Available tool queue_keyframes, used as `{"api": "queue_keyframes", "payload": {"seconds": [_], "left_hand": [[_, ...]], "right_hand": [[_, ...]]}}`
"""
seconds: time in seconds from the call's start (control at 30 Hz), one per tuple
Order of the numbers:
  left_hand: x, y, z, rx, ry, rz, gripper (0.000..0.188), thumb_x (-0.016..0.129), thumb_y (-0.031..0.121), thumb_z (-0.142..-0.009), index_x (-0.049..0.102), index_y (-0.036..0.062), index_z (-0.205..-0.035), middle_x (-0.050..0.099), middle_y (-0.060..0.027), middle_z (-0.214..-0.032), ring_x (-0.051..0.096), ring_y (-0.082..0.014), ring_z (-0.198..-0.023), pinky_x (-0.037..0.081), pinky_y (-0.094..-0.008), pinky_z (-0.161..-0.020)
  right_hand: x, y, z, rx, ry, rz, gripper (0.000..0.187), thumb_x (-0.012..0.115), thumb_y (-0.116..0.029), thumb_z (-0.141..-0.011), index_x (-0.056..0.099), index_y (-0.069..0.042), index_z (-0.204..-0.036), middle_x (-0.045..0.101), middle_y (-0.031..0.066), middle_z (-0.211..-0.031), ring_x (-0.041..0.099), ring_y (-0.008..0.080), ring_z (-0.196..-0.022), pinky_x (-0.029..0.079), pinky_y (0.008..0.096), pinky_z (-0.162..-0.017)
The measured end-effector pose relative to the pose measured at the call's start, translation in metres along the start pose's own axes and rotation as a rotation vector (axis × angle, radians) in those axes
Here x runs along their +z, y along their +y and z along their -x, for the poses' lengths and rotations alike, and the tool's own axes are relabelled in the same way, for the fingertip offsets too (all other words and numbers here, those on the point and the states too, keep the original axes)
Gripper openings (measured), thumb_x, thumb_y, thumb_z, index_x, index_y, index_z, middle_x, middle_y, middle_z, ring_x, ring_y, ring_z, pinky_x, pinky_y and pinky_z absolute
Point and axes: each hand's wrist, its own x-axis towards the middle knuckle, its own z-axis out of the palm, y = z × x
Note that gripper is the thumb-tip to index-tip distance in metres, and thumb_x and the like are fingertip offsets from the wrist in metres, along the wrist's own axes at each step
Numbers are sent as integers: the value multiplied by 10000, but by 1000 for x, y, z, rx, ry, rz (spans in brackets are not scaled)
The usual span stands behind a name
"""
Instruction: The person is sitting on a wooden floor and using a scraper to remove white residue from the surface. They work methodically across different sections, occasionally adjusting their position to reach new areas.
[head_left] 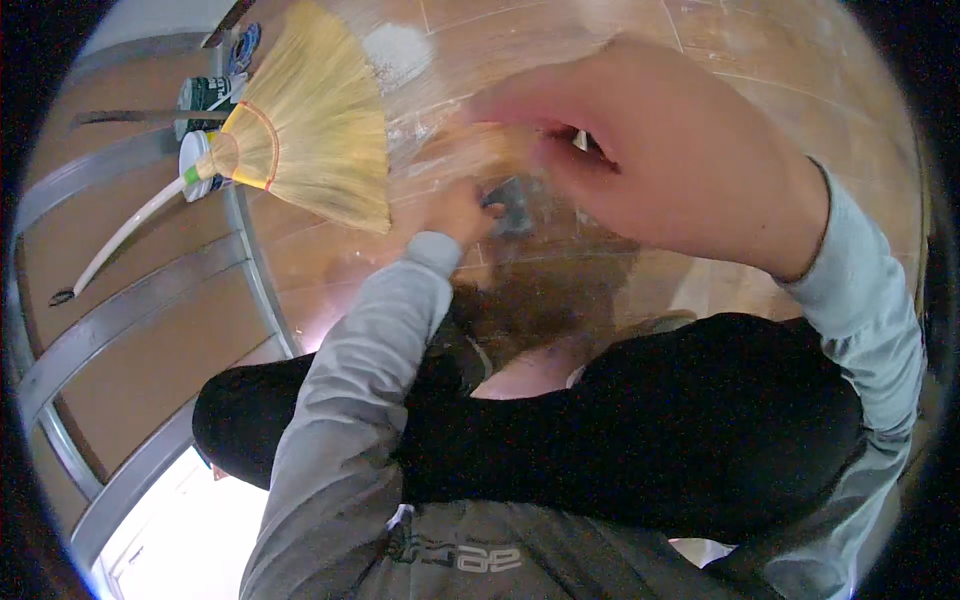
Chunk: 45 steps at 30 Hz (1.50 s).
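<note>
Low over the wooden floor, my left hand [455,212] is closed on the left edge of a dark grey, flat, square piece [512,207]. What kind of thing the piece is cannot be made out. My right hand [670,150] is raised close to the camera and fills much of the upper right. Its thumb and fingers are curled together in a pinch, with a small gap showing behind the fingertips. The tips are blurred, so anything held between them cannot be seen.
A straw broom [315,115] lies at the upper left, its pale handle over a metal railing [130,355]. Beside it stand a dark green can [203,93] and a white-lidded container [193,165]. White powder [398,52] is on the wood-look floor [600,30]. My bent legs [640,430] are below.
</note>
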Motion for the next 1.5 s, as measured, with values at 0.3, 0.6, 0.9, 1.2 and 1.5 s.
{"api": "queue_keyframes", "payload": {"seconds": [0.3, 0.6, 0.9, 1.2, 1.5], "left_hand": [[-20, 49, 22, 32, 14, 51, 447, 740, 412, -845, 704, 43, -1096, 697, -207, -1082, 662, -393, -1008, 510, -496, -874], [17, 11, 3, 116, 92, -149, 477, 742, 439, -835, 708, 63, -1128, 702, -211, -1081, 666, -396, -1018, 513, -490, -901], [-18, -51, 28, 257, -43, -120, 407, 750, 413, -823, 736, 100, -1083, 710, -206, -990, 674, -412, -918, 524, -500, -824], [-30, 0, 29, 121, -244, -144, 458, 715, 508, -834, 738, 61, -934, 703, -207, -946, 657, -416, -926, 511, -513, -815], [3, -2, 21, 262, -124, -9, 459, 688, 489, -873, 723, 50, -1003, 701, -219, -961, 664, -416, -919, 519, -507, -809]], "right_hand": [[5, 3, -2, -69, 18, 19, 332, 628, -45, -842, 709, -81, -1162, 713, 151, -950, 638, 309, -718, 503, 386, -638], [2, 3, 3, 22, -28, -48, 347, 623, -35, -852, 696, -78, -1189, 716, 149, -1028, 648, 297, -747, 520, 368, -672], [-7, 12, 12, 64, -80, -130, 332, 595, -56, -879, 659, -35, -1205, 703, 156, -990, 637, 254, -779, 512, 362, -717], [-73, -3, -14, 268, -577, -150, 343, 539, -92, -901, 619, 11, -1218, 678, 189, -947, 659, 330, -921, 521, 441, -826], [-53, -3, 9, 167, -282, -42, 320, 554, -75, -879, 642, 22, -1171, 670, 190, -924, 652, 340, -897, 516, 440, -807]]}}
